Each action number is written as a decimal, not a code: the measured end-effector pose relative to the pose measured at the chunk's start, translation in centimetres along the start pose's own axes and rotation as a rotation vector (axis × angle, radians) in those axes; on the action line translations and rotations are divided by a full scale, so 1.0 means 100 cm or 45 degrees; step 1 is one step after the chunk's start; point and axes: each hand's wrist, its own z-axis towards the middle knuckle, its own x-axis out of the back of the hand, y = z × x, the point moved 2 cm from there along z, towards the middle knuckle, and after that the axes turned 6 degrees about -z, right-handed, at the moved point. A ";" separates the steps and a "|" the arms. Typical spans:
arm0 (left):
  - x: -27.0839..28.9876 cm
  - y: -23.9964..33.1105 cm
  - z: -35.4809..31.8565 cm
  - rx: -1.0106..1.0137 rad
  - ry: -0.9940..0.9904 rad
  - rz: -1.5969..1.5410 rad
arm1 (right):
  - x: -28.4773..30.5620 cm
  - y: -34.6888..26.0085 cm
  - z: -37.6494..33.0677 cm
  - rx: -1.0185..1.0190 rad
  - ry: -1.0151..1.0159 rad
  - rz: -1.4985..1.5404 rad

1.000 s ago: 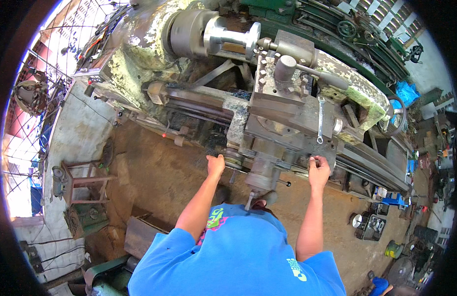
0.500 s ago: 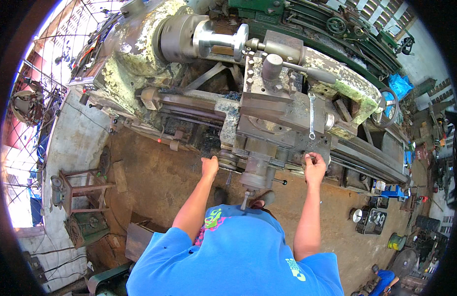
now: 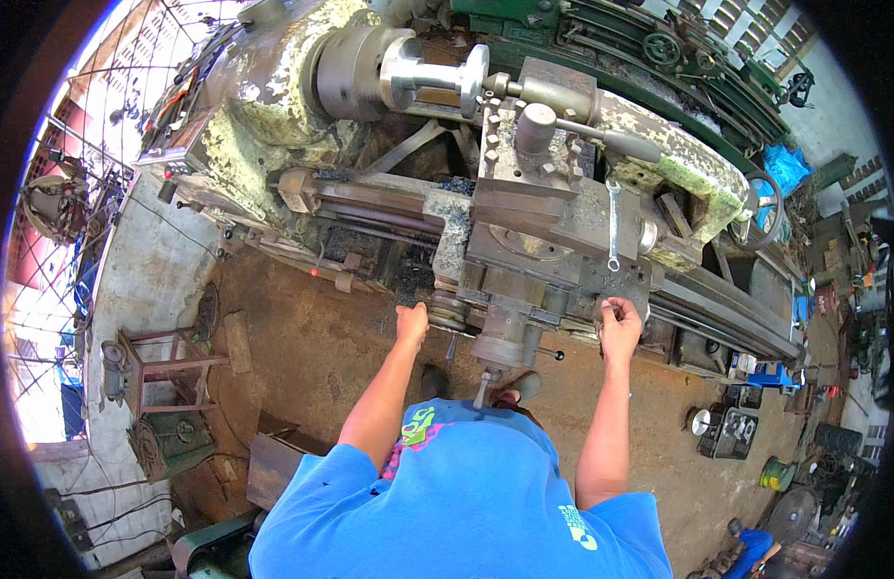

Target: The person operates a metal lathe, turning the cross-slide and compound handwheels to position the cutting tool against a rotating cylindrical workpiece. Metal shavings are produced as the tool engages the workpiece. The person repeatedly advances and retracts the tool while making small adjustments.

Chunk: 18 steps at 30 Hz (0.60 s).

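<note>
A large metal lathe stands before me, a shiny stepped metal workpiece (image 3: 430, 76) held between its chuck (image 3: 348, 75) and the tailstock centre (image 3: 502, 85). My left hand (image 3: 411, 324) is closed at the left edge of a round handwheel (image 3: 450, 311) on the carriage front; its palm side is hidden. At the carriage's right front edge, my right hand (image 3: 620, 328) is pinched round something small and dark that I cannot make out. Between the hands, a cross-slide crank (image 3: 485, 388) points toward me. The tool post (image 3: 536, 130) sits beside the workpiece.
A combination spanner (image 3: 614, 227) lies on the carriage. Dark metal chips (image 3: 453, 241) cover its left wing. Behind stands a green machine (image 3: 601, 58). On the floor are a rusty stand (image 3: 172, 362) at left and a black crate (image 3: 728, 429) at right. Another person (image 3: 751, 552) is low at far right.
The chuck's surface, smeared before, now looks sharper. The whole view has shifted very slightly; both hands keep nearly the same places and grips.
</note>
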 end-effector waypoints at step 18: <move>0.002 0.002 0.001 0.036 -0.024 -0.067 | 0.002 -0.006 -0.002 -0.063 0.001 0.001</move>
